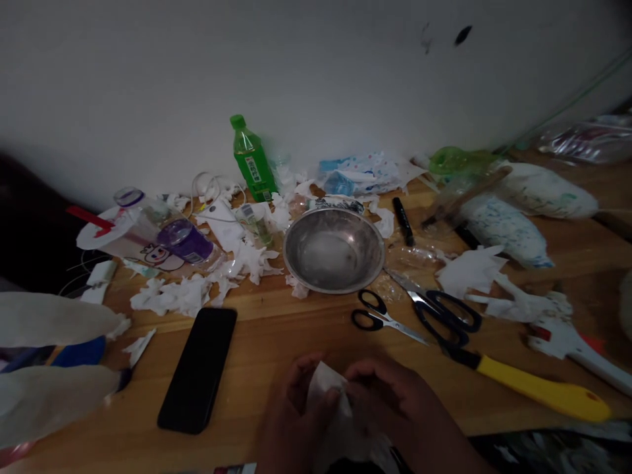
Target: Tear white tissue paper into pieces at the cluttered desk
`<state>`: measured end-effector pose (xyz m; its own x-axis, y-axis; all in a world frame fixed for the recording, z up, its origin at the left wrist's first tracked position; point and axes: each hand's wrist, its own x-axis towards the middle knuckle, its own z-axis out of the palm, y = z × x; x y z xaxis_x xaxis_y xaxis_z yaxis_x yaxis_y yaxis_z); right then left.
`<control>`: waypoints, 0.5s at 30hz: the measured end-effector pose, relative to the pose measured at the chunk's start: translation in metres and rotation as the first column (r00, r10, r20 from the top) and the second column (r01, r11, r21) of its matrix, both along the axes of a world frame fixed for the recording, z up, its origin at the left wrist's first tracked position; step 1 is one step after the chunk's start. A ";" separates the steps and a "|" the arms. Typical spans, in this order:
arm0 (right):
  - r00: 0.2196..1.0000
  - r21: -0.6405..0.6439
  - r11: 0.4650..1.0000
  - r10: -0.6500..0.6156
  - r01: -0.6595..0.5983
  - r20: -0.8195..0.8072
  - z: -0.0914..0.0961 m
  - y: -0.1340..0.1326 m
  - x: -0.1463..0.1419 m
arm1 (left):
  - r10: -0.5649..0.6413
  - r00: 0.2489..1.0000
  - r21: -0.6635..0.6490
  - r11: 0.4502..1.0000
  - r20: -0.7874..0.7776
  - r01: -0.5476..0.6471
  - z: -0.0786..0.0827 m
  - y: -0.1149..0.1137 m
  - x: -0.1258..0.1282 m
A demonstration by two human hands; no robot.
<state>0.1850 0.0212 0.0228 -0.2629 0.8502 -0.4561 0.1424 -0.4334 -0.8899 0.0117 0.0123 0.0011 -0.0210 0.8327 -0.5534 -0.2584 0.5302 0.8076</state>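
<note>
At the front middle of the table, both my hands are closed on a piece of white tissue paper (328, 380). My left hand (296, 415) grips it from the left, with the thumb laid over it. From the other side, my right hand (405, 408) pinches its edge with curled fingers. Below the hands the paper runs down toward a dark shape at the bottom edge; what that is I cannot make out. Beyond the hands sits a round steel bowl (333, 253). Small scissors (388, 319) lie just past my right hand, with larger dark-handled scissors (437, 309) beside them.
A black phone (198, 370) lies left of my hands. A yellow-handled tool (543, 388) and a white glue gun (567, 329) are at right. Torn tissue (178, 295), a green bottle (254, 161), a purple-labelled bottle (182, 240) and a black marker (403, 222) stand or lie farther back.
</note>
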 end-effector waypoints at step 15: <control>0.998 0.070 0.997 -0.043 0.040 0.045 0.000 -0.008 0.009 | -0.078 0.996 0.009 0.997 0.039 0.078 0.001 -0.002 0.002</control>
<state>0.1938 0.0130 0.0225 -0.2067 0.8899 -0.4066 0.1675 -0.3773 -0.9108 0.0133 0.0102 0.0018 0.0659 0.8350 -0.5463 -0.2476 0.5441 0.8017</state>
